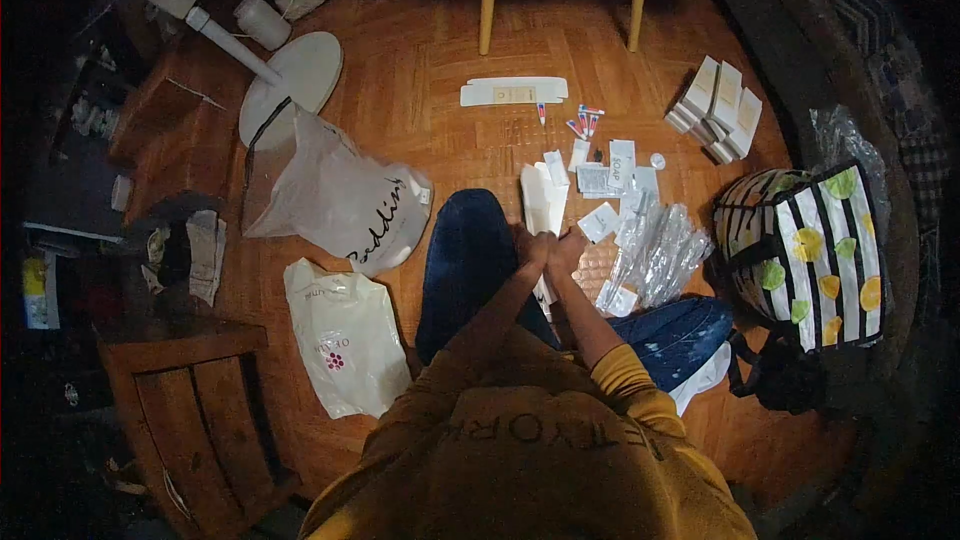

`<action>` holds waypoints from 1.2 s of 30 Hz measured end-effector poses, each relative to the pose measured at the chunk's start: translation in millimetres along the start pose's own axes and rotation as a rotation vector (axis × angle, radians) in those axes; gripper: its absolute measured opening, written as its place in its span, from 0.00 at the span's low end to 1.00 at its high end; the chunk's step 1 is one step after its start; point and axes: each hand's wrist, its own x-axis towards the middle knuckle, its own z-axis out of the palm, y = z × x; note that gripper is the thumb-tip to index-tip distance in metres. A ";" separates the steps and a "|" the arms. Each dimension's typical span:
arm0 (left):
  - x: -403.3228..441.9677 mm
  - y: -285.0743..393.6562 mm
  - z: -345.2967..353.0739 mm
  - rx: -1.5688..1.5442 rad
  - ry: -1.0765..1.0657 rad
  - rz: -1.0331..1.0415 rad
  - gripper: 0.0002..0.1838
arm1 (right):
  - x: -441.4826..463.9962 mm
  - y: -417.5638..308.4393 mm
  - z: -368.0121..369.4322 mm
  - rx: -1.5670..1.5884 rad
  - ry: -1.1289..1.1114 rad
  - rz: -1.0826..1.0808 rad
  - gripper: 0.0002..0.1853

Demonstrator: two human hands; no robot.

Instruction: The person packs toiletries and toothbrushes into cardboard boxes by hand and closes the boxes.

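A narrow white carton (544,196) stands out from between my knees, its far end pointing away from me. My left hand (532,248) is closed on its near part, and my right hand (567,251) is closed beside it, the two almost touching. Just right of my hands lie a white sachet (599,223) and clear plastic-wrapped items (660,258). Beyond them are several packets, one a soap packet (621,162) with printed letters. Small toothpaste tubes (587,122) lie farther off, below a flattened white carton (513,91).
White boxes (718,108) are stacked at the back right. A striped fruit-print bag (828,250) stands at the right. At the left are a translucent bedding bag (350,195), a cream plastic bag (345,340), a fan's round base (318,70) and a wooden stool (180,345). Yellow legs (489,0) rise at the back.
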 end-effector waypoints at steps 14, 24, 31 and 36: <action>9.1 -31.4 24.4 -0.203 -0.184 -0.094 0.32 | 46.7 -0.6 -47.4 -0.126 -0.001 -0.421 0.12; -21.1 -6.5 -11.7 -0.735 -0.339 0.000 0.38 | -9.7 31.1 -25.5 -0.209 -0.138 -0.580 0.29; -44.1 6.9 -64.1 -0.719 -0.431 -0.056 0.35 | -21.3 22.1 -29.6 -0.261 -0.032 -0.722 0.42; -40.2 3.6 -66.6 -0.612 -0.407 0.104 0.36 | -23.4 17.2 -37.7 -0.124 -0.115 -0.675 0.42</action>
